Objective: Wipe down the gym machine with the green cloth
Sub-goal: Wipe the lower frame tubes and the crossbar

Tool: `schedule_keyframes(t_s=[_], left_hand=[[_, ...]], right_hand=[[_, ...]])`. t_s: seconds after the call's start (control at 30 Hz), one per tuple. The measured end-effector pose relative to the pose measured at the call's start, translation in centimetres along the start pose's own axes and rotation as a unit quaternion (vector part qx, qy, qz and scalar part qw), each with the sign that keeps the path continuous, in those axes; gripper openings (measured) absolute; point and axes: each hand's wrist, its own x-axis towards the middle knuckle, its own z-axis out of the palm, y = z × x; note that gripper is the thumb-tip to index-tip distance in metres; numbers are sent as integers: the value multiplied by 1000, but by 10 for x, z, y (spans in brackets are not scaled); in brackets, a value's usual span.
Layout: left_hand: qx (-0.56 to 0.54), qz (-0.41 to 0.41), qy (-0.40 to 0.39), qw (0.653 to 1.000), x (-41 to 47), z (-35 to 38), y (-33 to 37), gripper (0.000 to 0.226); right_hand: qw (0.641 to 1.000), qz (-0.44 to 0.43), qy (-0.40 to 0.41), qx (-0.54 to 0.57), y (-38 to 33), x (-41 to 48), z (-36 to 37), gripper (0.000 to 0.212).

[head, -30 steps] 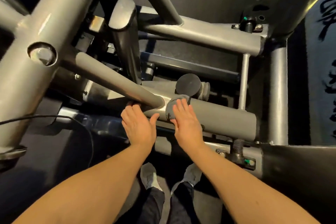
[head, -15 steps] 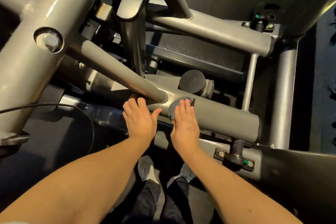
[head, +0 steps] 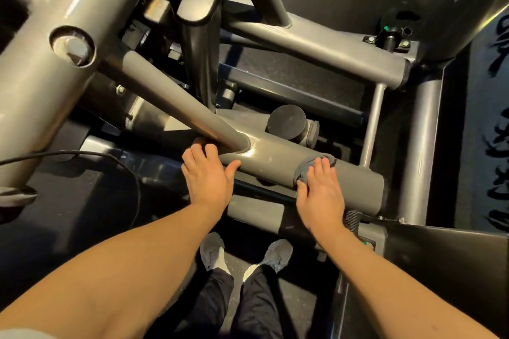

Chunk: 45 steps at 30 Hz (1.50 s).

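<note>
Right hand [head: 321, 198] slid rightward along the machine tube [head: 275, 165], straight fingers [head: 325, 170] pressing the cloth [head: 303, 171].

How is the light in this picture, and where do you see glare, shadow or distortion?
Head view: warm, dim light; glare on the thick grey horizontal metal tube near its weld and on the large grey diagonal beam; deep shadow on the floor; the crumpled cloth under the right hand looks grey, not green; the wide lens bows the tubes.
</note>
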Motion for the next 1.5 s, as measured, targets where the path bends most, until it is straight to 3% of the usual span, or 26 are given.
schedule_keyframes(t_s=[0.27, 0.47, 0.6, 0.77, 0.93, 1.07, 1.17, 1.27, 1.4, 1.5], left_hand=[[10, 1, -3, 1000, 0, 1, -2, 55], [9, 1, -3, 1000, 1, 1, -2, 55], [4, 2, -11, 1000, 0, 0, -4, 54], [-2, -1, -11, 1000, -1, 0, -4, 53], [-4, 0, -1, 1000, 2, 5, -4, 51], [12, -7, -17, 1000, 1, 6, -5, 53], [19, -9, -23, 1000, 3, 3, -5, 56], [14, -13, -30, 999, 3, 0, -3, 56], [2, -9, -27, 1000, 3, 0, -4, 55], [4, -9, -30, 999, 4, 0, -4, 55]], right_hand=[[997, -64, 16, 46, -80, 52, 5, 38], [988, 24, 65, 138, -80, 72, -5, 4], [983, -8, 56, 175, -65, 23, 0, 10], [991, -1, -19, 133, -44, -22, 15, 5], [969, 9, 77, 235, -61, 7, 0, 12], [968, -33, 60, 242, -88, 44, 9, 8], [969, -127, 19, 213, -94, 53, 9, 10], [969, -187, -20, 160, -55, 44, 0, 22], [980, -146, -22, 132, -1, 17, -8, 30], [986, -134, -33, 94, -11, 18, -7, 40]])
